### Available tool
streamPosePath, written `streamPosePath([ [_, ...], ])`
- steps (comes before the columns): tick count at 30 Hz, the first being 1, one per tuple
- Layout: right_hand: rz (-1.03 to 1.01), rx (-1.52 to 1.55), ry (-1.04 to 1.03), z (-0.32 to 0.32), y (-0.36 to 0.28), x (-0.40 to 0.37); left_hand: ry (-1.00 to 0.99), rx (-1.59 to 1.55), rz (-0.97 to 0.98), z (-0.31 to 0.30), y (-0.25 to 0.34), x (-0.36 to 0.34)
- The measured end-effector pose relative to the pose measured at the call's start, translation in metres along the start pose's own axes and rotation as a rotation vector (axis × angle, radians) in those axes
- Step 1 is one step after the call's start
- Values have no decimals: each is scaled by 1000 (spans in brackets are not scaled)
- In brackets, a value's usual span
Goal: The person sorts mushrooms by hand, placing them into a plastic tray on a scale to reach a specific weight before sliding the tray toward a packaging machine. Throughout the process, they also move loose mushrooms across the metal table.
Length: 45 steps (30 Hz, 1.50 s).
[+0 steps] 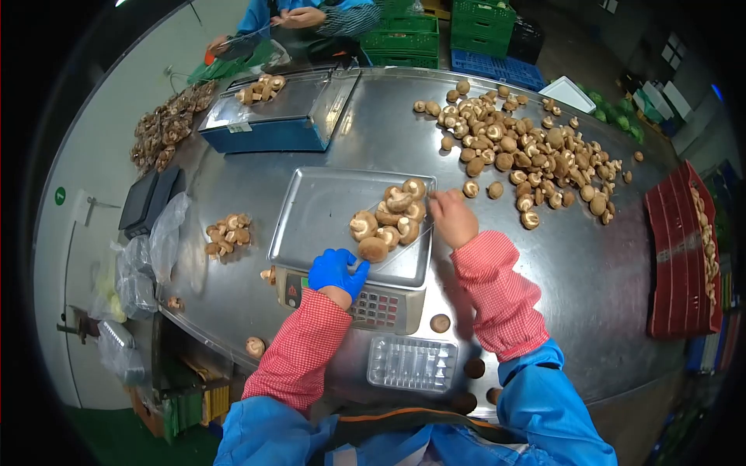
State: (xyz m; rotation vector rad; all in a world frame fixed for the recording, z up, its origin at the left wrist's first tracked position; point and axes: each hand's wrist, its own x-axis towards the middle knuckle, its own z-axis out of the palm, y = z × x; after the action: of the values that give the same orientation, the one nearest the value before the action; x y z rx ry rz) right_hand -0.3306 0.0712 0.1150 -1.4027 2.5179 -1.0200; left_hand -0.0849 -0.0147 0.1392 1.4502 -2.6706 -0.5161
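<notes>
From the head view I see one steel table (590, 272) filling most of the frame.

1. The bulk pile (528, 147) of loose mushrooms is spread over the far right part of the table.
2. A blue scale (272, 116) stands at the far left and has a few mushrooms on its top plate.
3. The weighing scale (388, 307) sits at the centre with its keypad facing me. Its steel pan (326, 210) is bare on the left half.
4. The mushroom heap (388, 221) lies on the right half of the pan.
5. A clear plastic tray (412, 363) lies on the table just in front of the scale.
6. The right hand (453, 217) is bare. It is at the right edge of the pan with its fingers curled in toward the heap. I cannot tell whether it holds a mushroom.
7. The left hand (338, 270) wears a blue glove. It rests at the near edge of the pan with its fingers bent, touching the nearest mushroom of the heap. I cannot confirm that it is gripping anything.
8. A small cluster (228, 235) of mushrooms lies to the left of the scale.
9. A single mushroom (440, 323) lies beside the keypad.
</notes>
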Motion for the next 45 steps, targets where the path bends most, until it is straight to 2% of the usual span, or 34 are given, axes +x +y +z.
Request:
streamPosePath([
  [1,-16,24,45,5,-4,-7,-40,-33,-27,0,-1,4],
  [4,7,-25,-3,-1,-22,-31,-47,-152,-171,7,-12,20],
  [8,-33,-24,84,-18,-40,-64,-91,-206,-138,16,-37,41],
  [10,-122,-81,132,-17,-46,-102,-87,-206,-94,15,-42,50],
  [12,-283,-179,-240,-22,-56,-160,-193,-536,-243,14,-41,59],
  [14,-227,24,-479,-30,-68,-216,-257,-825,-339,14,-43,64],
  [15,-383,46,-566,-23,-54,-240,-269,-948,-361,14,-47,66],
  [16,-371,-3,-658,-27,-57,-262,-280,-1071,-383,14,-49,67],
  [18,-448,-65,-617,-28,-56,-287,-315,-1186,-445,5,-46,67],
  [25,-478,-242,-684,-34,-62,-305,-376,-1342,-410,-20,-45,67],
  [28,-432,-251,-647,-32,-62,-312,-284,-1390,-407,-30,-46,85],
  [32,-450,-241,-668,-27,-55,-319,-203,-1510,-360,-32,-67,146],
  [33,-451,-257,-665,-26,-54,-322,-150,-1582,-296,-30,-76,168],
  [36,-450,-271,-674,-30,-59,-316,77,-1666,-341,-49,-77,214],
  [39,-422,-291,-682,-30,-60,-315,51,-1594,-198,-62,-94,270],
  [41,-422,-246,-678,-31,-58,-314,60,-1426,-113,-63,-103,307],
  [44,-433,-226,-681,-23,-47,-323,78,-1335,-151,-61,-113,342],
  [45,-429,-229,-697,-21,-43,-328,49,-1478,-219,-59,-116,351],
])
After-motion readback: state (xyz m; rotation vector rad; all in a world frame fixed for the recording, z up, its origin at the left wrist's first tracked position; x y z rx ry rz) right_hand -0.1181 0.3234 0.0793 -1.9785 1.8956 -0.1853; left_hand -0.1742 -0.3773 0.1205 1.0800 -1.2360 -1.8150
